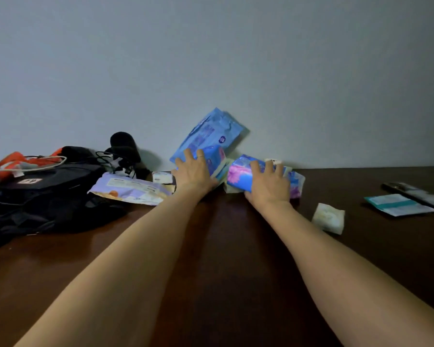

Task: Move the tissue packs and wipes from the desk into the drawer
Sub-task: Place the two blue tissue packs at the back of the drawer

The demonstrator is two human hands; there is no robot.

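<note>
A large blue wipes pack (211, 132) leans tilted against the wall at the back of the dark wooden desk (211, 259). My left hand (194, 172) grips its lower end together with a smaller blue pack. My right hand (268, 182) clasps a blue and pink tissue pack (241, 175) lying just to the right. A lilac wipes pack (130, 189) lies flat to the left. A small white tissue pack (329, 217) sits loose on the desk to the right. No drawer shows.
A black bag (43, 196) with cables and orange fabric fills the desk's left side. A teal and white sachet (398, 205) and a dark flat object (416, 194) lie at the far right. A small white packet (162, 177) sits by the wall.
</note>
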